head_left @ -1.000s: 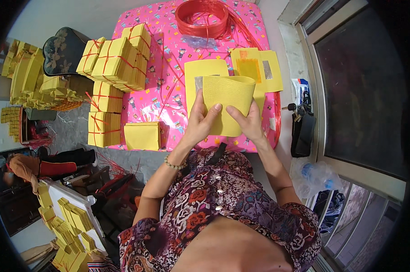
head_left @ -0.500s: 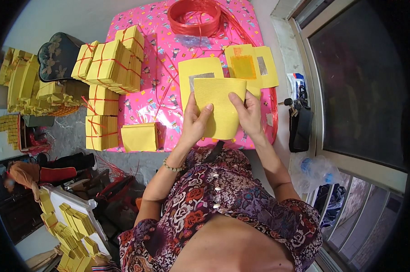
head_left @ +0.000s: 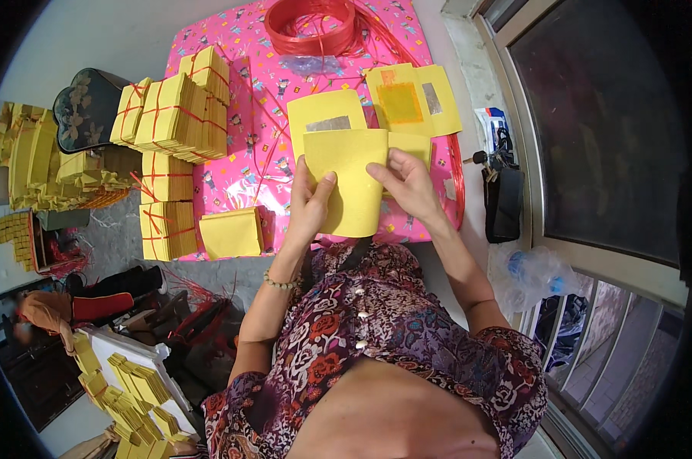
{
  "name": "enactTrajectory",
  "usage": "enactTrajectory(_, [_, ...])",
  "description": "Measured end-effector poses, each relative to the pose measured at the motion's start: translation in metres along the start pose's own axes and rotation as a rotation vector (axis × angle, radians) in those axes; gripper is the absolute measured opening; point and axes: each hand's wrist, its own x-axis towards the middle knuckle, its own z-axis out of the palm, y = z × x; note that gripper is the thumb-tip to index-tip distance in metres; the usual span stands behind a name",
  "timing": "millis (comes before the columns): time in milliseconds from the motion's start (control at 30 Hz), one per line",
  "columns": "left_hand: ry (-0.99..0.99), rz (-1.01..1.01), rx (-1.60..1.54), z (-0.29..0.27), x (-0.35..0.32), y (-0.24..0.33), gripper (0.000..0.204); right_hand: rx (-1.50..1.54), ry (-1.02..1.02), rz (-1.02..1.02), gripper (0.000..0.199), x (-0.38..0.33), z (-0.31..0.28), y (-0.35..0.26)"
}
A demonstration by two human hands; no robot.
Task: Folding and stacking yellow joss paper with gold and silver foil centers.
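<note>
A yellow sheet of rough paper (head_left: 346, 164), its lower end curving over, is held up in front of me above the table. My left hand (head_left: 312, 206) grips its left edge, thumb on the face and fingers behind. On the opposite side my right hand (head_left: 408, 182) is closed at the right edge, thumb tip against the paper and fingers bent. Just beyond lies a yellow paper with a silver foil patch (head_left: 327, 124). To its right rests another with an orange square (head_left: 400, 103), overlapping a further foil-patched piece (head_left: 437, 101).
Bundles of yellow paper tied with red strands (head_left: 167, 115) are piled on the table's left, near a small folded stack (head_left: 232, 232). A red coil of plastic strip (head_left: 312, 29) sits at the back of the pink tablecloth (head_left: 239, 153). At lower left, another person (head_left: 51, 310) stands by a white table.
The view has shifted slightly, and the sheet has moved a little left with both hands. My right thumb has slid from the sheet's face toward its right edge.
</note>
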Motion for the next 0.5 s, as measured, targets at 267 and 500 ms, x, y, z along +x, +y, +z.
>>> enactTrajectory(267, [0.008, -0.006, 0.026, 0.000, -0.004, 0.000, 0.039, -0.015, -0.068, 0.048, 0.024, -0.010, -0.004, 0.014])
enactTrajectory(500, [0.027, 0.014, 0.057, 0.000, -0.003, -0.003, 0.039, -0.069, -0.105, 0.107, 0.026, -0.020, -0.004, 0.021])
